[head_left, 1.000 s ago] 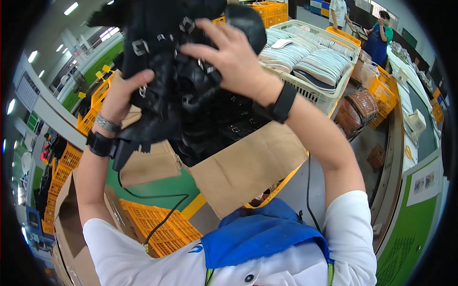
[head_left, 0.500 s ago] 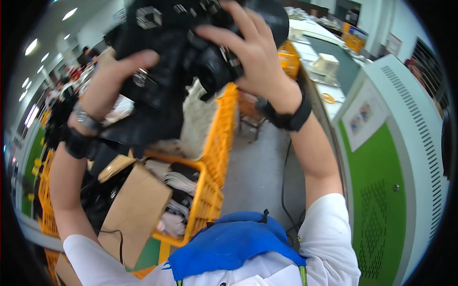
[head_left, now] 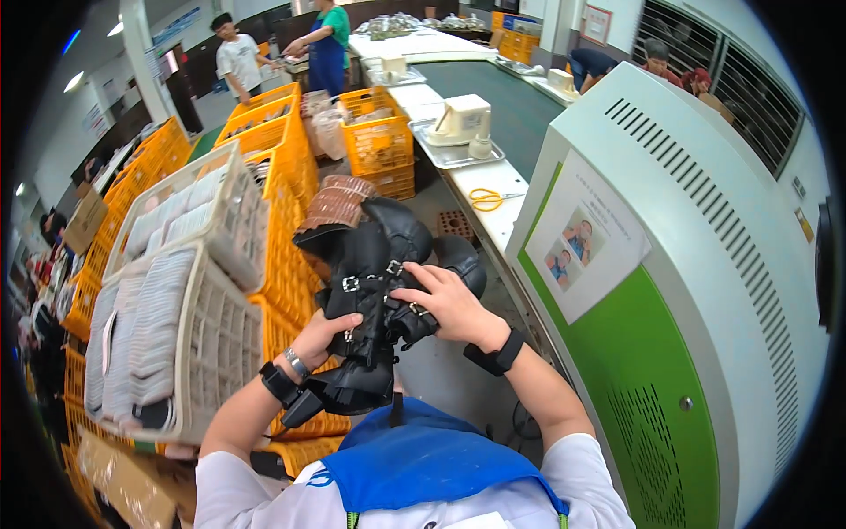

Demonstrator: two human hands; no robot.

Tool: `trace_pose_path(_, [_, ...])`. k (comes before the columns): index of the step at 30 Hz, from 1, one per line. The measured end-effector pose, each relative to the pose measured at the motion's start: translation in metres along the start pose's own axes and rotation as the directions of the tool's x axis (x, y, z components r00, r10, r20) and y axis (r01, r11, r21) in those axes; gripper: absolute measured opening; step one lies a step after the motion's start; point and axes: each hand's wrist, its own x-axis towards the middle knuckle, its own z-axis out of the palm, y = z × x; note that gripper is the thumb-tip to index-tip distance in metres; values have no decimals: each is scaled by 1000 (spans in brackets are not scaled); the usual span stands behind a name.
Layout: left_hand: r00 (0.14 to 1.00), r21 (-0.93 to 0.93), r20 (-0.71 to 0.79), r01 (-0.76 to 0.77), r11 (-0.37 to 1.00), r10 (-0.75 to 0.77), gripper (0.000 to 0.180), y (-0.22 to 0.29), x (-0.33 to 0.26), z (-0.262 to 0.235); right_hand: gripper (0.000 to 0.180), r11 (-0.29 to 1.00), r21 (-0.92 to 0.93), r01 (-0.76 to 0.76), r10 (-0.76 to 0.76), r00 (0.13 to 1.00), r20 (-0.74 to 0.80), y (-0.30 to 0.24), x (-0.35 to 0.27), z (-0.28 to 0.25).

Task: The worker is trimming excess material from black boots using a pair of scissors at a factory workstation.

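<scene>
In front of my chest I hold a bundle of black boots [head_left: 363, 256] with silver buckles and rounded, glossy toes. How many there are I cannot tell, as they overlap. My left hand [head_left: 322, 339] grips the near left side of the bundle, its thumb lying over a shaft by a buckle. On the other side, my right hand [head_left: 451, 304] is wrapped round the boots, fingers over the straps between the buckles. An open boot shaft hangs by my left wrist. Some of the fingers are hidden behind the boots.
At left stand white crates [head_left: 198, 353] filled with pale flat pieces, among stacked yellow crates [head_left: 379, 141]. A green-and-white machine cabinet [head_left: 696, 291] rises close at right. Yellow-handled scissors [head_left: 486, 199] lie on the workbench [head_left: 454, 181]. Other people [head_left: 330, 44] stand farther off.
The boots and both my hands have come down from the top of the view to its middle. My view has shifted, bringing the white crates and the people at the back into sight.
</scene>
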Motion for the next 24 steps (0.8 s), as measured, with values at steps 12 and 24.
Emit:
trace_pose_path(12, [989,-71,114,-90,993,97,37,155,285,-76,51,923,-382,-46,-4,992,-129,221,199,-19])
trace_pose_path(24, [958,-125,151,-225,966,243,29,299,620,-114,47,801,-335,-496,160,717,-679,444,244,-70])
